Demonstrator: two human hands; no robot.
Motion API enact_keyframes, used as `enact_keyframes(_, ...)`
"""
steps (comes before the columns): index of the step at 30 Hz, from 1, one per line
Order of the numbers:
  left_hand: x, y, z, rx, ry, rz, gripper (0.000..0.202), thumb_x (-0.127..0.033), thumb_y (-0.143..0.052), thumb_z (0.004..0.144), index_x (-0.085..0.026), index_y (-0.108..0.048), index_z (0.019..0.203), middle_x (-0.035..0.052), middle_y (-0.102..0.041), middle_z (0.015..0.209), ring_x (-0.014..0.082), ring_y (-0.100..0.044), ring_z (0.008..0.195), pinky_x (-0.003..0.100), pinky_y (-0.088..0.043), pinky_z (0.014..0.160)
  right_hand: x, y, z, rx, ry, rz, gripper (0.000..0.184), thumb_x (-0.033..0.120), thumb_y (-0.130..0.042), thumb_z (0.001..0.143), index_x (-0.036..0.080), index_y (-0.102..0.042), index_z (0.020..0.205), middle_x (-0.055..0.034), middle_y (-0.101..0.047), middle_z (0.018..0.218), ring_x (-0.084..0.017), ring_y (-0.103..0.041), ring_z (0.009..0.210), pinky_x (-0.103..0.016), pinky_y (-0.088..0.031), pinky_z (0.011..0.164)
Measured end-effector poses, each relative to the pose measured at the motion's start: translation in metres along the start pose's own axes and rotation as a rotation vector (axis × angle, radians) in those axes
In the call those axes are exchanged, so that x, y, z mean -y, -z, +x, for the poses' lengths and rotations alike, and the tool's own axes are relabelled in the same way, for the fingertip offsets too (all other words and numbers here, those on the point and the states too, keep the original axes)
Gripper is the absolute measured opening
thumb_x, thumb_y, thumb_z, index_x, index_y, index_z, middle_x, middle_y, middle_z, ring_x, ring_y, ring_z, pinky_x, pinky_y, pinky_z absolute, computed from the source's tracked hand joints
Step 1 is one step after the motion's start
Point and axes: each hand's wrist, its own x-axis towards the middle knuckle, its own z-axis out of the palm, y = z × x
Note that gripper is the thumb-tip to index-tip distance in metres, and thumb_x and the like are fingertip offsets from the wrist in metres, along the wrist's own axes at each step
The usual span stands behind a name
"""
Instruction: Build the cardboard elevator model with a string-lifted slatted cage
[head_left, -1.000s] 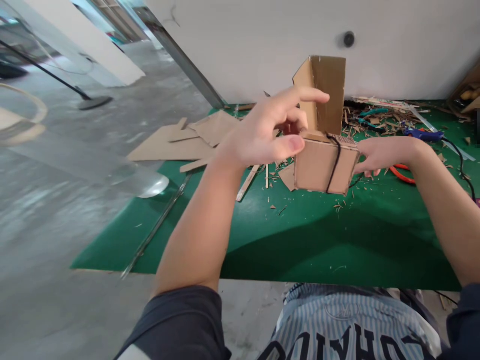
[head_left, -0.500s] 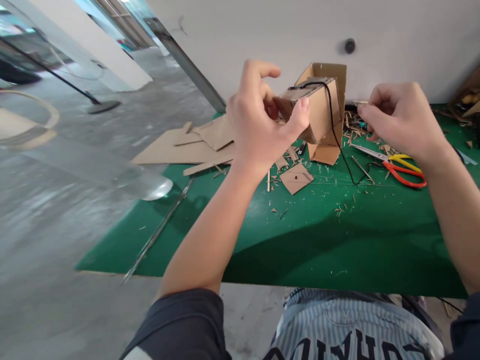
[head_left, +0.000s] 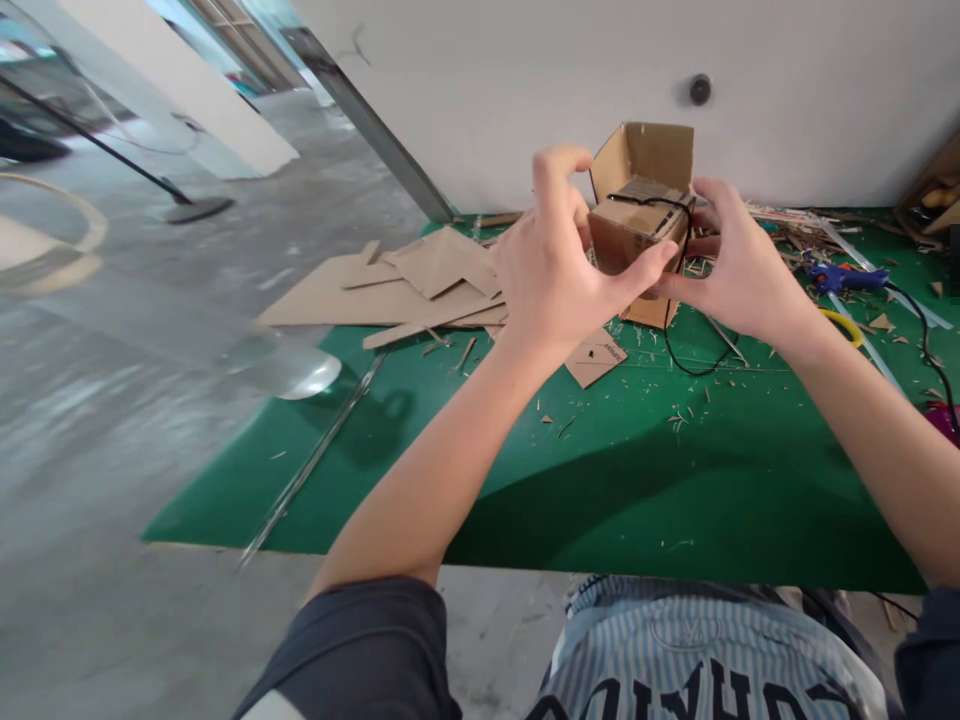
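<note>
A small cardboard box [head_left: 619,240], tilted toward me, is held above the table between my two hands. My left hand [head_left: 551,260] grips its left side, with the thumb across the near face. From the right, my right hand [head_left: 750,265] closes on the opposite side, its fingertips partly hidden behind the box. A black cord [head_left: 694,374] runs over the box top and hangs down to the table in a loop. Just behind stands a larger, open-sided cardboard piece [head_left: 661,150], its lower part mostly covered by the box and hands.
Cardboard sheets [head_left: 322,295] lie at the left of the green table [head_left: 600,510]. A marked cardboard square [head_left: 596,362] sits below my hands among scraps. To the right are a blue glue gun [head_left: 847,278] and a yellow scissor handle [head_left: 844,325]. A white wall [head_left: 525,90] rises behind.
My right hand has moved left from over the scraps onto the box's right side. The box has turned and shifted slightly right with my left hand. The blue glue gun has come into view.
</note>
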Motion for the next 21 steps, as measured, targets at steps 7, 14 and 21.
enact_keyframes(7,0.024,-0.019,0.004,-0.134,-0.089,-0.313,0.09,-0.097,-0.047,0.071,-0.033,-0.032,0.133,0.0025,-0.053,0.088,0.0242,-0.063,0.085,0.036,-0.047,0.069,-0.018,0.02,0.002,0.17,0.037,0.45,0.076,0.031,-0.067,0.081,0.027,-0.034,0.15,-0.0058,-0.04,0.162,-0.022,-0.051,0.139,-0.034,-0.05,0.111)
enact_keyframes(14,-0.003,-0.008,-0.002,0.102,-0.081,-0.57,0.098,-0.089,-0.059,0.073,-0.045,-0.018,0.15,0.0104,-0.039,0.151,0.03,-0.054,0.131,0.039,-0.057,0.087,-0.022,0.034,-0.004,0.212,0.02,0.743,0.086,0.027,-0.062,0.082,0.041,-0.018,0.154,0.0014,-0.029,0.168,-0.019,-0.054,0.135,-0.031,-0.057,0.102)
enact_keyframes(21,0.009,-0.017,0.005,0.072,-0.151,-0.514,0.085,-0.078,-0.054,0.085,-0.041,-0.014,0.151,0.0088,-0.043,0.154,0.0293,-0.052,0.14,0.042,-0.055,0.103,-0.02,0.037,-0.004,0.284,0.082,0.655,0.094,0.036,-0.072,0.085,0.037,-0.013,0.159,-0.0038,-0.042,0.157,-0.013,-0.064,0.105,-0.02,-0.058,0.068)
